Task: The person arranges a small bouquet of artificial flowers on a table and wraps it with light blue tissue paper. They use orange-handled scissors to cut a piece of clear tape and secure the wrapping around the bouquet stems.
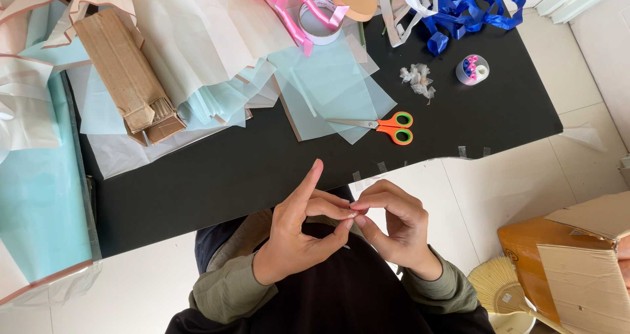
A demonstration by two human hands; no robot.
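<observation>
Clear tape, a tiny sliver (351,210), is being pinched between both hands just below the black table's (216,176) near edge. The left hand (298,232) is closing thumb and middle finger on it, forefinger raised; the right hand (394,226) is nipping its other end. More short strips (380,167) are hanging ready along that edge, beyond them orange-handled scissors (387,125) lying on glossy pale-blue sheets (331,84).

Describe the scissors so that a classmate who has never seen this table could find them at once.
Start at the black table and find the pale blue sheets near its middle. The scissors lie closed at their lower edge, above the person's hands. Only they have bright orange handles.
</observation>
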